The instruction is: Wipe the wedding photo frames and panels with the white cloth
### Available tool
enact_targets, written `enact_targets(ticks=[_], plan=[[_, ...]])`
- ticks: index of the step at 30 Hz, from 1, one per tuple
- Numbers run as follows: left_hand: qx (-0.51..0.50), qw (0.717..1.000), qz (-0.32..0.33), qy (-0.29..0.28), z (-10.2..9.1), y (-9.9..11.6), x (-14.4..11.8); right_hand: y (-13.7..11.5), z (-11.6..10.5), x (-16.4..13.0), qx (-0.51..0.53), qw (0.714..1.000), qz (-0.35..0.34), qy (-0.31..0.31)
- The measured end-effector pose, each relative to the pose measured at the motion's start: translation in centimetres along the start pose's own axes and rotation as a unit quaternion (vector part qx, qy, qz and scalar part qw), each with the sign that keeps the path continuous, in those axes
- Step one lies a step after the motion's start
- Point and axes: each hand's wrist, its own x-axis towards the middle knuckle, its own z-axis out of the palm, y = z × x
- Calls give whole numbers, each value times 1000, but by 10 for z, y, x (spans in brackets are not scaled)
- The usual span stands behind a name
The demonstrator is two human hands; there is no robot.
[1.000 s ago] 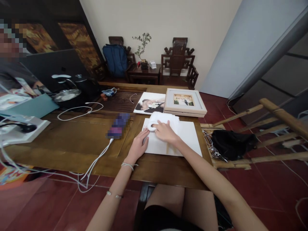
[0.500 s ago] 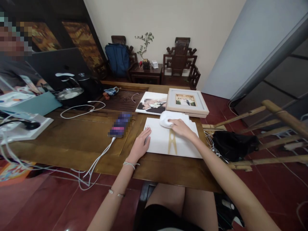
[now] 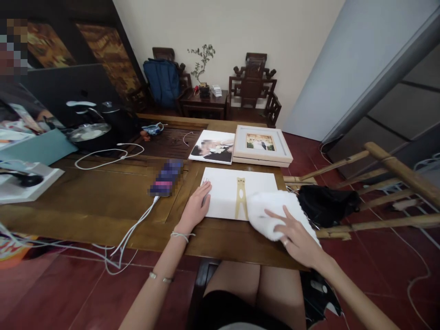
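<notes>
A white flat panel lies on the wooden table, with a tan, forked upright shape at its middle. My left hand rests flat at the panel's left edge, fingers stretched out and holding nothing. Over the panel's lower right corner and the table edge spreads a fluffy white cloth. My right hand has hold of this cloth and presses on it, fingers partly spread. The cloth hides the panel's right corner.
Behind the panel are a photo print and framed pictures. A phone on a white cable lies to the left, near a power strip. Bamboo poles and a black bag stand right of the table.
My right hand has brought the white cloth from the panel's top middle down to its lower right corner, uncovering the tan shape's top. My left hand stays at the left edge.
</notes>
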Motion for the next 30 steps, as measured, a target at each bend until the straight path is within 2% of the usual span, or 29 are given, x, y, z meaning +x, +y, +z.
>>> enact_targets(ticks=[3, 6, 10, 15, 19, 21, 23, 30], plan=[[-2, 1000, -3, 3, 0, 1, 0, -18, -8, -14, 28, 998, -14, -53], [-2, 1000, -3, 6, 0, 1, 1, -14, -11, -4, 31, 999, 27, -34], [0, 1000, 4, 8, 0, -1, 0, 18, -13, 44, 21, 993, 111, 18], [-6, 1000, 1, 7, 0, -2, 0, 65, -30, 122, 36, 986, 160, 39], [-12, 1000, -2, 4, -1, -2, 0, 85, -41, 152, 47, 980, 185, 53], [-11, 1000, -3, 2, -1, -2, 0, 82, -40, 148, 43, 982, 177, 48], [-12, 1000, -2, 1, -1, -2, 0, 72, -35, 133, 28, 986, 161, 38], [-9, 1000, -8, -2, -2, 1, 0, 3, -13, 31, 8, 993, 120, -17]])
